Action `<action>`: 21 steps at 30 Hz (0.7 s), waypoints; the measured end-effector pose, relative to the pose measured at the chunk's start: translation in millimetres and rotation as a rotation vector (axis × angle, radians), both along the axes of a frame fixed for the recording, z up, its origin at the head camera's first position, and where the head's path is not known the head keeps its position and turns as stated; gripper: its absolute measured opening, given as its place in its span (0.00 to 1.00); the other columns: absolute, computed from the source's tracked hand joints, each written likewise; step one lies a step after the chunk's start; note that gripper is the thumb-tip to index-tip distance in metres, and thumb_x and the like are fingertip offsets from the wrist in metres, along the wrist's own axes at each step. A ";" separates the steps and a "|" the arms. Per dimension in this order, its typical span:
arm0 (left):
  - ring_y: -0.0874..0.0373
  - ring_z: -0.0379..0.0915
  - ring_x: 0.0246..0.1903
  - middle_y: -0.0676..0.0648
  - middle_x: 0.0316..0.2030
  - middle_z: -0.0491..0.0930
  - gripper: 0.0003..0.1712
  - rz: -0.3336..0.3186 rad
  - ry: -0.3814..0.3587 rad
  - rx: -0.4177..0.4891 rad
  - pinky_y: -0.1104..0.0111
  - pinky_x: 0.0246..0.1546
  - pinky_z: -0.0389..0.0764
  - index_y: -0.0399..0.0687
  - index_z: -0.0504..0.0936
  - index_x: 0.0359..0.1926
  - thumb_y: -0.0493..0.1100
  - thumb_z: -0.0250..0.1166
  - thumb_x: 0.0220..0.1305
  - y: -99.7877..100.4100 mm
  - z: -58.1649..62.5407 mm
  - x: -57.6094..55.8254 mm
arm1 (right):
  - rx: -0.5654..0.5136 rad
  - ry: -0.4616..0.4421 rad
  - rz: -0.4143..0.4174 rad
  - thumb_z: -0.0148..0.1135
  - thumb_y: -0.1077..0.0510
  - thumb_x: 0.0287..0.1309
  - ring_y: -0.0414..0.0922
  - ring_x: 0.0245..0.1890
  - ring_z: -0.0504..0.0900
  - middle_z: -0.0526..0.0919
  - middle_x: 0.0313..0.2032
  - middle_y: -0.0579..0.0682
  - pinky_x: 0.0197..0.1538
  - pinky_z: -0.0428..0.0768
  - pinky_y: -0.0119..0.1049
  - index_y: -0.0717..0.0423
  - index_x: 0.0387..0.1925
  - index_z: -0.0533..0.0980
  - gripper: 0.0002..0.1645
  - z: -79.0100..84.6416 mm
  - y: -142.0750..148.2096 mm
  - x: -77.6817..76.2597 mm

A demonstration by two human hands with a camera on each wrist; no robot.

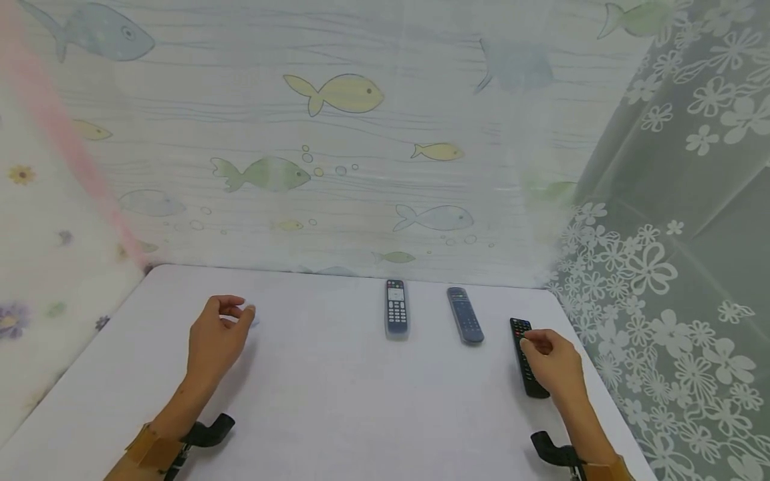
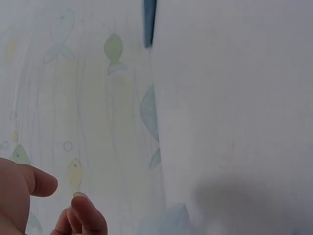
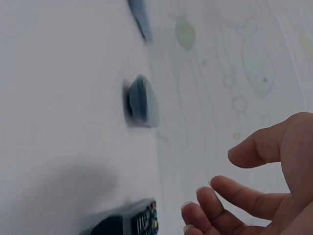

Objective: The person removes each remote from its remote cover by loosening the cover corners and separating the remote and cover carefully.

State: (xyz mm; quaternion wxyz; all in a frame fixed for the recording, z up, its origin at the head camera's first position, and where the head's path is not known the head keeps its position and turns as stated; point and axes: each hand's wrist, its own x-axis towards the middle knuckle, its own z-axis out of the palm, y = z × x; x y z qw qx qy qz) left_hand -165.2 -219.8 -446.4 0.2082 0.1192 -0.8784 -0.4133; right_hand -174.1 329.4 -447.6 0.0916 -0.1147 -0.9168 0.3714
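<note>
In the head view my left hand (image 1: 218,337) hovers at the left of the white table, fingers loosely bent and holding nothing. Beyond its thumb lies a pale blue, see-through piece (image 2: 168,220), mostly hidden by the hand in the head view. My right hand (image 1: 555,364) hangs over a black remote control (image 1: 537,386) at the right, overlapping its upper side. The right wrist view shows this hand's thumb and fingers apart with nothing between them, above the black remote's end (image 3: 146,218).
Two more remote controls lie toward the back: a grey one with a light screen area (image 1: 397,310) and a blue-grey one (image 1: 465,315). A fish-print curtain (image 1: 361,220) hangs behind the table (image 1: 361,414). Flowered lace (image 1: 656,334) borders the right side.
</note>
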 end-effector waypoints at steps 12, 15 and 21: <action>0.52 0.77 0.34 0.42 0.43 0.81 0.21 -0.159 -0.046 0.074 0.67 0.29 0.80 0.43 0.77 0.60 0.53 0.64 0.77 47.7 -1.8 -12.6 | -0.030 0.047 0.149 0.63 0.58 0.72 0.55 0.50 0.85 0.87 0.48 0.60 0.55 0.81 0.50 0.64 0.56 0.83 0.17 11.1 -46.6 -12.2; 0.52 0.78 0.33 0.42 0.44 0.80 0.22 -0.190 -0.055 0.101 0.66 0.29 0.81 0.43 0.77 0.60 0.52 0.64 0.77 57.2 -1.8 -15.8 | -0.038 0.055 0.179 0.63 0.58 0.72 0.54 0.50 0.84 0.87 0.47 0.59 0.55 0.81 0.49 0.63 0.56 0.83 0.17 10.7 -56.2 -16.6; 0.54 0.82 0.33 0.43 0.45 0.81 0.23 -0.246 -0.084 0.135 0.64 0.31 0.82 0.44 0.77 0.64 0.51 0.64 0.77 74.8 -4.0 -24.1 | -0.085 0.042 0.226 0.63 0.59 0.72 0.54 0.52 0.83 0.87 0.49 0.58 0.56 0.81 0.49 0.63 0.58 0.82 0.17 6.1 -74.2 -25.7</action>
